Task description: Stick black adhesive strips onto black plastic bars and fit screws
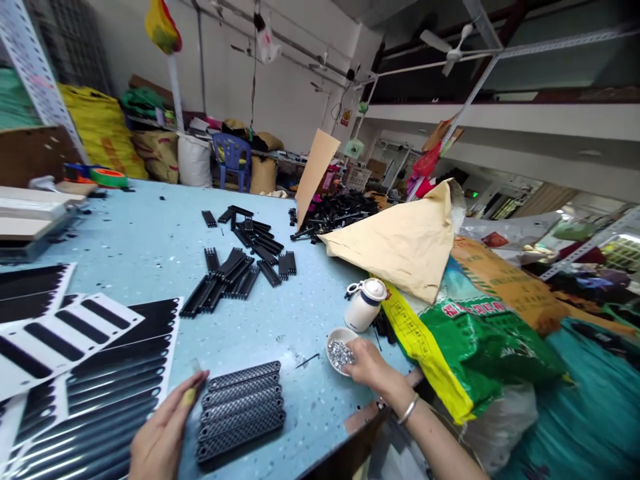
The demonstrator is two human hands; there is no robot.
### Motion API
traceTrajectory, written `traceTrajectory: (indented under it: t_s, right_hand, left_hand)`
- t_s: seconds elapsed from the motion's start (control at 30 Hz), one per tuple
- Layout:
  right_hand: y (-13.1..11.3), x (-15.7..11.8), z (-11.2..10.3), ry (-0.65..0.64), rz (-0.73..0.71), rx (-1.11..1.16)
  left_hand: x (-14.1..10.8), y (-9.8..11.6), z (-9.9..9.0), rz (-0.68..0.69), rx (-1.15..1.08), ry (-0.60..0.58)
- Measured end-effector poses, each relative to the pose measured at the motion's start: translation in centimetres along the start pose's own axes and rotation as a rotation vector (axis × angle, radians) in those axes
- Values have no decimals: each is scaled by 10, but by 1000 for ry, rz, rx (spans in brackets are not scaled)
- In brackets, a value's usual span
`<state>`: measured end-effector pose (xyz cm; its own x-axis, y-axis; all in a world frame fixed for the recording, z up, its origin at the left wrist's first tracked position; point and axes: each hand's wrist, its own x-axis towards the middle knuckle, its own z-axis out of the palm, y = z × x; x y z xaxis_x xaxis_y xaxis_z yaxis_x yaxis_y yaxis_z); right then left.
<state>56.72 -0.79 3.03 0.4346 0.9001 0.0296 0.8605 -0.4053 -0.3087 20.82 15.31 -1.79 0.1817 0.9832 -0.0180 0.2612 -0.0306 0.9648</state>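
Note:
My left hand (163, 427) is closed in a pinch, with a small clear piece (196, 365) standing up at its fingertips and a yellow wrap on one digit. Just right of it lies a block of black mesh-patterned strips (241, 410), side by side on the blue table (300, 313). My right hand (369, 363), with a silver bangle on the wrist, dips its fingers into a white bowl (330, 340) of small silver metal pieces (340, 355). Those fingers are drawn together, and whatever is between them is hidden. Behind the bowl stands a lidded white mug (363, 307).
Black strip bundles (235, 270) lie mid-table. White-edged black sheets (120, 373) cover the left, with a slotted white panel (70, 337) on top. A dark thin tool (307, 361) rests left of the bowl. Sacks (480, 320) crowd the right edge beside a large paper bag (400, 237).

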Motion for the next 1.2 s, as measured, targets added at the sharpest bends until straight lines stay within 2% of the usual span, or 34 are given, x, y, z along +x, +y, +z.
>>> traceTrajectory:
  t_s: [0.17,0.33,0.6,0.8,0.87,0.93,1.07,1.2]
  right_hand:
    - [-12,15,18,-60,-88,-73]
    - [-4,22,23,-87,-110,-123]
    - [2,13,22,2,-91,-64]
    - [-5,19,7,67,-36,79]
    - [-17,18,3,56,-39,150]
    - [-39,13,4,11,-78,229]
    - [-105,-3,20,-127,-232,357]
    - [-164,-9,39,-171,-388,356]
  left_hand:
    - [-9,20,-1,-33,-61,-35]
    - [-15,24,0,-13,-72,-39]
    - [-17,24,1,-13,-107,-49]
    - [-17,22,2,-7,-127,-38]
    - [-18,22,3,-8,-136,-43]
    - [-19,24,4,-7,-145,-51]
    - [-20,27,5,-9,-161,-66]
    - [-21,27,5,-1,-175,-66]
